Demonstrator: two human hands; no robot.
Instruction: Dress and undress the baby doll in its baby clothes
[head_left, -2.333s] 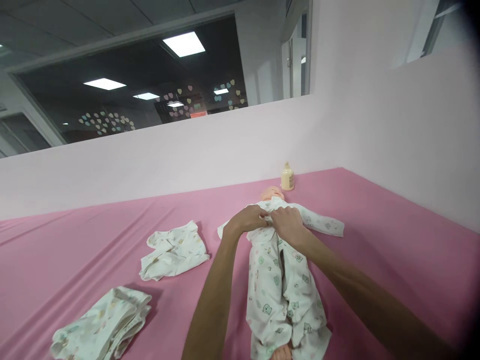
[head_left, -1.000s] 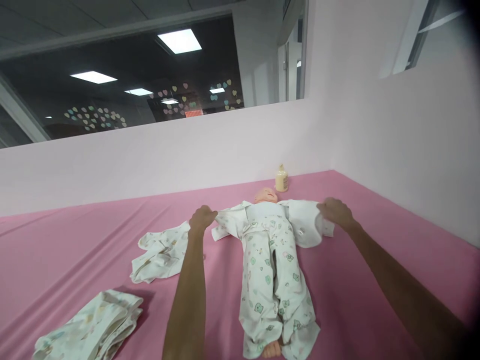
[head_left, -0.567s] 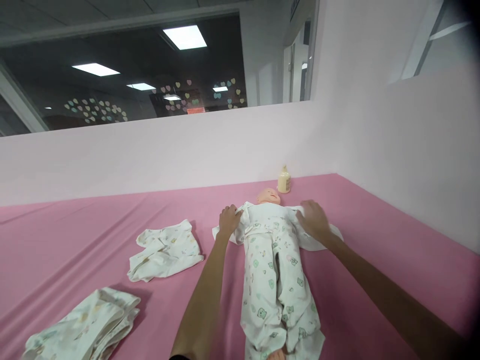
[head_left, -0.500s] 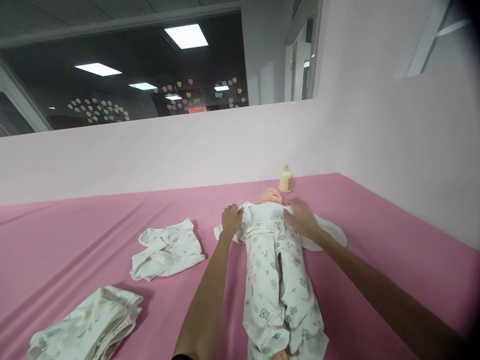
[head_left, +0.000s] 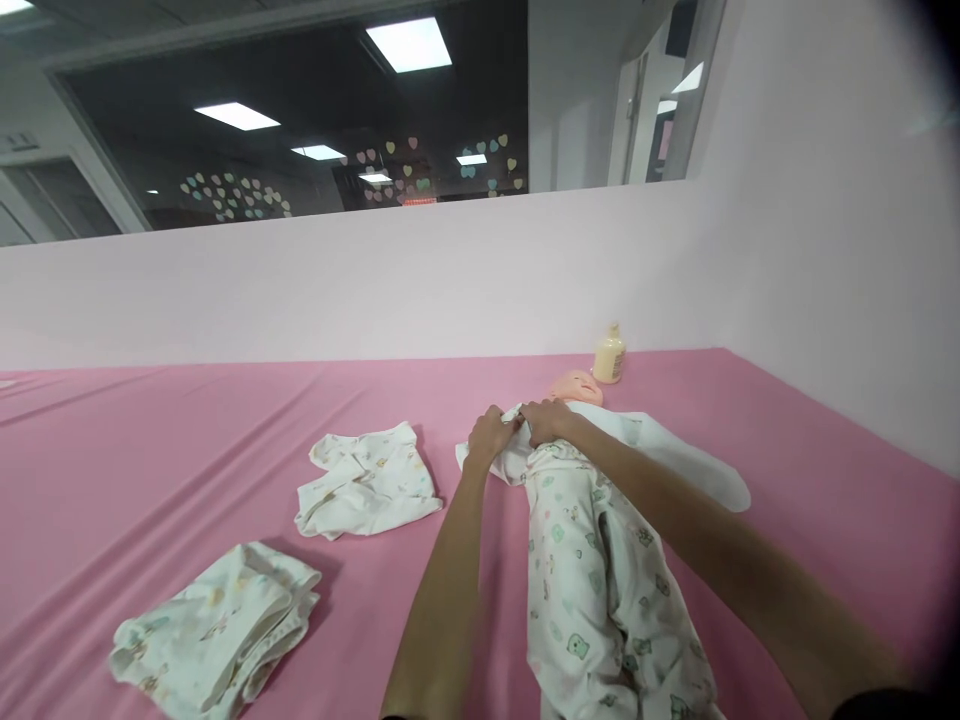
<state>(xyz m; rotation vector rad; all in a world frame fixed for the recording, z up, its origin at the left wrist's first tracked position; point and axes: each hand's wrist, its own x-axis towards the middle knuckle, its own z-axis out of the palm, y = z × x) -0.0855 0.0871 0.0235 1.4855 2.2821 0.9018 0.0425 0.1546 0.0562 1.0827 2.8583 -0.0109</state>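
Observation:
A baby doll (head_left: 576, 387) lies on its back, its head toward the wall. Printed trousers (head_left: 574, 575) with green bear shapes cover its legs. Over its chest is a white baby top (head_left: 686, 468), one sleeve spread out to the right. My left hand (head_left: 491, 436) is closed on the cloth of the top near the doll's shoulder on the left side. Close beside it, my right hand (head_left: 546, 421) also pinches the top's edge. The fingers hide part of the cloth between them, and my right forearm crosses the doll's chest.
A pink sheet (head_left: 390, 620) covers the surface. Left of the doll lie a small printed baby garment (head_left: 367, 485) and a folded printed cloth (head_left: 217, 625). A cream pump bottle (head_left: 610, 358) stands behind the doll's head. The wall (head_left: 337, 300) has a window above it.
My right hand has moved left across the doll's chest to beside my left hand, and both now grip the top's cloth there. The view has shifted, so things appear farther right.

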